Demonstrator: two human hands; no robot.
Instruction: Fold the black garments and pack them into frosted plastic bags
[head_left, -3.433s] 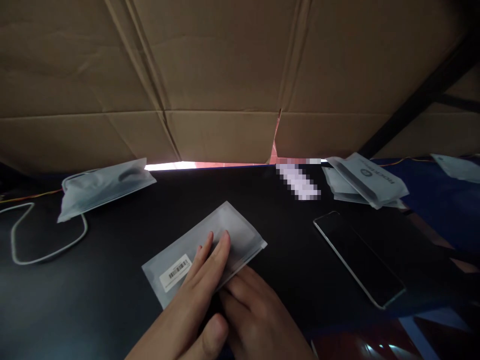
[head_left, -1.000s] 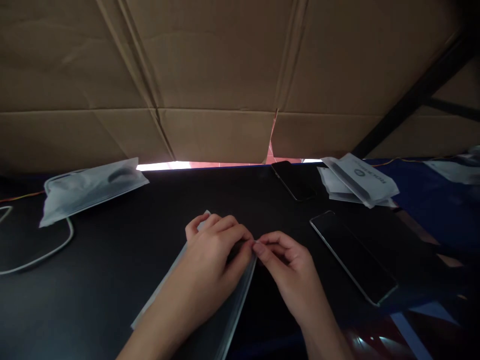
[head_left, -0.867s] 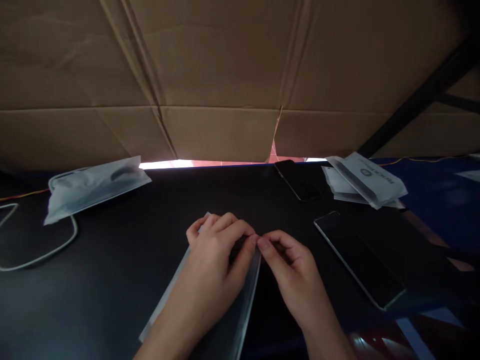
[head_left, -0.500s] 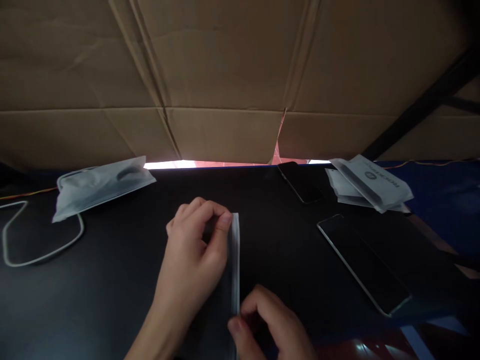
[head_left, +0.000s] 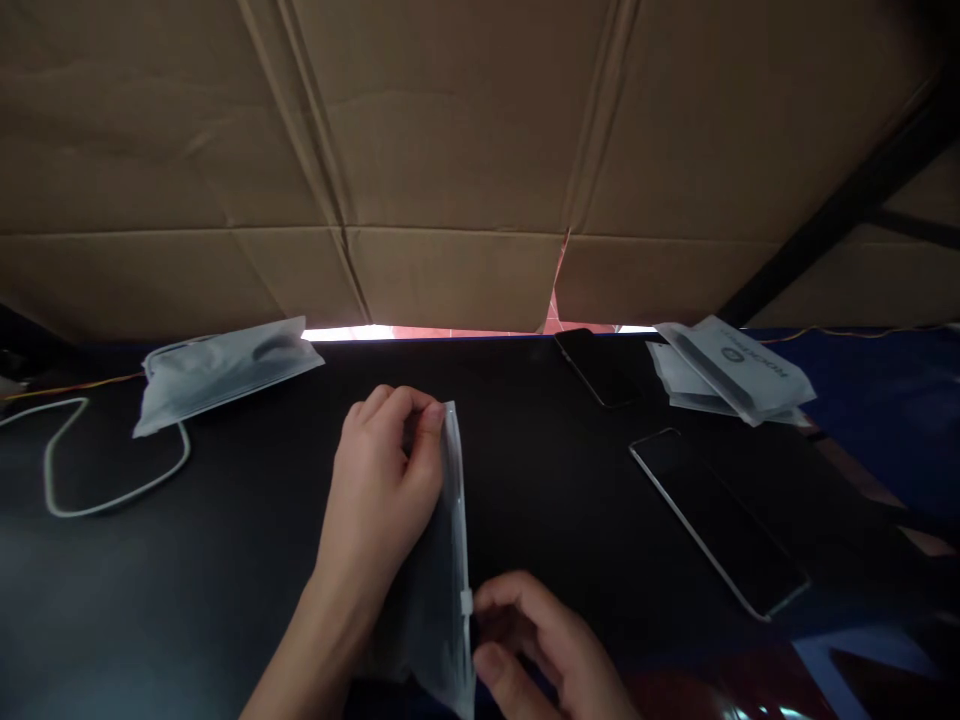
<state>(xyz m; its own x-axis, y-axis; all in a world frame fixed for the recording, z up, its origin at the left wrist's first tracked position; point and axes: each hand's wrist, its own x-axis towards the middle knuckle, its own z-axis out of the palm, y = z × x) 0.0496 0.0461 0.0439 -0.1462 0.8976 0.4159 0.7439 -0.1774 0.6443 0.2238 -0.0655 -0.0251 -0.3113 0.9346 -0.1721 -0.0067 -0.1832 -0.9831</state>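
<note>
A translucent slider zip bag lies in front of me, its zip edge running nearly straight toward me. My left hand pinches the far end of that edge between thumb and fingers. The white slider sits on the zip below my left hand. Just right of it is my right hand, thumb and index finger apart; the index fingertip is close to the slider, and I cannot tell if they touch. Part of the bag is hidden behind my left hand and forearm.
A filled pouch and a white cable lie on the black table at left. To the right are a dark phone, a clear phone case and printed pouches. Cardboard stands behind.
The zip edge has tilted and more of the bag shows. The slider has come into view as my right thumb and index finger moved apart. The view has shifted slightly.
</note>
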